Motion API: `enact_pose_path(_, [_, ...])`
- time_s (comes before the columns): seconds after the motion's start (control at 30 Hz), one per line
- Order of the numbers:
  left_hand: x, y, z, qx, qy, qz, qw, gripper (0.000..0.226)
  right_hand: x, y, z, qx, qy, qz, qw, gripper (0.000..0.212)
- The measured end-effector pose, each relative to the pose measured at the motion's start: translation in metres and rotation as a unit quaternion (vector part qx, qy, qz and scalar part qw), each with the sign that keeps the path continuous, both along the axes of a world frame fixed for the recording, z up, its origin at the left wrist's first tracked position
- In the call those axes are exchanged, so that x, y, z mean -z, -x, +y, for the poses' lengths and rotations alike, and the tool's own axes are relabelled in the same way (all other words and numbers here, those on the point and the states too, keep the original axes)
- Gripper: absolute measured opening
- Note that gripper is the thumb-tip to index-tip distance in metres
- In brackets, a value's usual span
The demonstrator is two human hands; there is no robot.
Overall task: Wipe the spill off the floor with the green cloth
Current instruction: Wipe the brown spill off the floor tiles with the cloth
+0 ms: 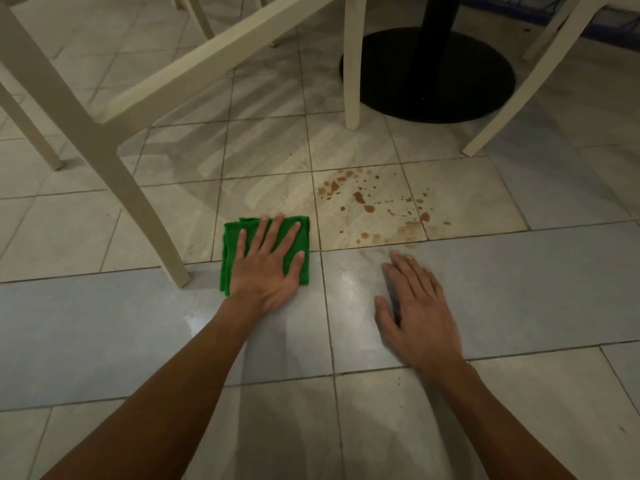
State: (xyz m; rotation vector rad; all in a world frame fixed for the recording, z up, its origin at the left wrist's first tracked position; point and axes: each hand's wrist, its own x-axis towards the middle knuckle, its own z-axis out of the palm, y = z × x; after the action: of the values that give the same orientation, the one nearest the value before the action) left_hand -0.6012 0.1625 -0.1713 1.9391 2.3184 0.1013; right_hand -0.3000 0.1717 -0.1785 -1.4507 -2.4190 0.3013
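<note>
A folded green cloth (231,251) lies flat on the tiled floor (519,289). My left hand (268,265) presses down on it with fingers spread and straight. To the right of the cloth, brown drops and smears of the spill (367,206) are scattered over a pale tile, with a faint streak reaching the tile joint near my right fingertips. My right hand (414,313) rests flat on the floor just below the spill, fingers straight, holding nothing.
A cream chair leg (138,209) stands on the floor just left of the cloth. More cream legs (353,81) rise behind the spill and another (512,98) at the right. A black round table base (398,88) sits behind.
</note>
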Motion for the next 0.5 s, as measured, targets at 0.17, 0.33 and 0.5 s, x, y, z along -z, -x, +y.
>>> enact_pose_path(0.17, [-0.001, -0.029, 0.028, -0.005, 0.01, -0.001, 1.0, 0.068, 0.0, 0.0, 0.001, 0.004, 0.003, -0.009, 1.0, 0.065])
enact_pose_path(0.33, [-0.001, -0.036, -0.007, 0.058, 0.002, 0.0, 0.998, 0.064, 0.001, -0.001, 0.001, 0.004, 0.004, -0.002, 1.0, 0.065])
enact_pose_path(0.5, [0.001, -0.01, -0.019, 0.019, -0.012, -0.011, 1.0, 0.063, -0.001, 0.0, 0.0, -0.004, 0.013, 0.002, 1.0, 0.067])
